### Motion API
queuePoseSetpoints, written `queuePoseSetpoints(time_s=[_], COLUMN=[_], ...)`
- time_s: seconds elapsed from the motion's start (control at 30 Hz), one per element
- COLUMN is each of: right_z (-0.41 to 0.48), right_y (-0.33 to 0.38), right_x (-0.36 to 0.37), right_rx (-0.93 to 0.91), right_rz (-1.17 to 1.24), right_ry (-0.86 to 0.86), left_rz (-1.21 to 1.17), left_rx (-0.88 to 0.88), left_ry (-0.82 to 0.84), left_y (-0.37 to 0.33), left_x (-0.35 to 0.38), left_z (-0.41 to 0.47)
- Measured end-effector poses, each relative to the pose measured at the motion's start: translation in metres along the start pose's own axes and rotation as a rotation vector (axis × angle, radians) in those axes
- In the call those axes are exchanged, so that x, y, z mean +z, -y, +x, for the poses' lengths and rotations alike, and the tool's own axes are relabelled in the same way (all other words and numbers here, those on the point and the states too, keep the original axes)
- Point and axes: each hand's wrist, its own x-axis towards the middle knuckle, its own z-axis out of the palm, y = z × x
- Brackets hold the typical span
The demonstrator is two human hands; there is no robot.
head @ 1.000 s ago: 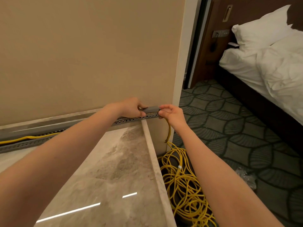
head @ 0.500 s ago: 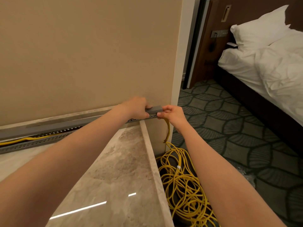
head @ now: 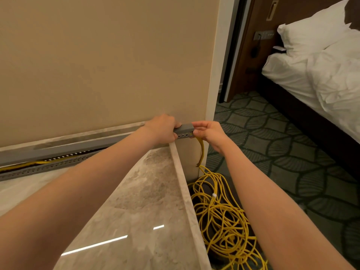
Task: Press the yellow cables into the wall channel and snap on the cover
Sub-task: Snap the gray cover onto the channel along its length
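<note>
A grey perforated wall channel (head: 58,165) runs along the base of the beige wall, with yellow cables (head: 40,163) lying in its open left part. A long grey cover (head: 64,148) sits over it, raised at the left. My left hand (head: 162,129) presses down on the cover near its right end. My right hand (head: 209,133) pinches the very end of the cover and channel (head: 186,130) at the wall corner. Yellow cables drop from that end (head: 201,151) into a loose coil (head: 224,215) on the floor.
A polished marble counter (head: 140,201) lies under my forearms, its raised edge (head: 185,188) beside the coil. To the right is patterned green carpet (head: 282,152), a bed with white bedding (head: 321,75) and a dark wooden door panel (head: 259,26).
Both hands keep their hold at the cover's right end. The cover has come down closer to the channel, narrowing the gap on the left; the view shifted slightly.
</note>
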Motion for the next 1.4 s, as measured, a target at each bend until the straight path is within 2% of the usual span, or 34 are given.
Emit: queuePoseSetpoints(time_s=[0.07,0.17,0.23,0.33,0.43,0.6,0.8,0.93,1.03,1.17,1.3,1.4], right_z=[0.0,0.006,0.015,0.027,0.034,0.035,0.045,0.047,0.045,0.041,0.043,0.043], right_y=[0.004,0.019,0.029,0.039,0.046,0.047,0.036,0.031,0.031,0.033,0.031,0.029], right_x=[-0.001,0.006,0.015,0.033,0.041,0.039,0.039,0.042,0.04,0.042,0.042,0.043], right_rx=[0.053,0.225,0.32,0.351,0.316,0.153,0.011,0.022,0.038,0.011,0.007,0.007], right_rz=[0.074,0.192,-0.001,-0.418,-0.687,-0.967,-1.088,-1.091,-1.068,-1.108,-1.212,-1.265], right_ry=[0.028,0.034,0.024,0.089,0.128,0.203,0.117,0.078,-0.024,0.04,0.049,0.048], left_rz=[0.003,0.022,0.029,0.066,0.104,0.088,-0.197,-0.223,-0.162,-0.035,0.105,0.276], left_rx=[-0.009,-0.014,-0.017,-0.021,-0.035,-0.031,-0.006,-0.018,-0.034,-0.047,-0.048,0.051], left_ry=[-0.008,-0.036,-0.05,-0.069,-0.077,-0.13,-0.18,-0.166,-0.223,-0.317,-0.322,-0.477], left_y=[-0.001,-0.003,-0.005,-0.008,-0.008,-0.005,0.007,0.012,0.007,0.004,0.003,0.009], left_x=[0.0,0.002,0.002,0.004,0.006,0.011,0.025,0.029,0.034,0.044,0.051,0.061], left_z=[-0.001,-0.005,-0.007,-0.009,-0.008,-0.007,-0.013,-0.012,-0.014,-0.015,-0.015,-0.011])
